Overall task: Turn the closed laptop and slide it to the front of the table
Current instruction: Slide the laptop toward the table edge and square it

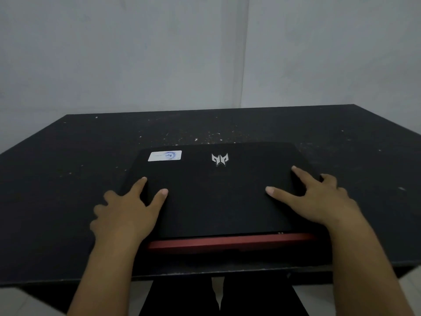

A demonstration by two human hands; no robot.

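A closed black laptop (218,197) lies flat near the front edge of the black table (68,156). Its lid carries a silver emblem and a white sticker at the far left, and its red rear strip faces me. My left hand (127,210) clasps the laptop's left edge, thumb and forefinger on the lid, the other fingers down the side. On the opposite edge my right hand (319,199) holds it the same way, thumb and forefinger spread on the lid.
The tabletop is dusty and speckled with pale flecks. A grey wall stands right behind its far edge. Below the front edge I see dark trousers and a pale floor.
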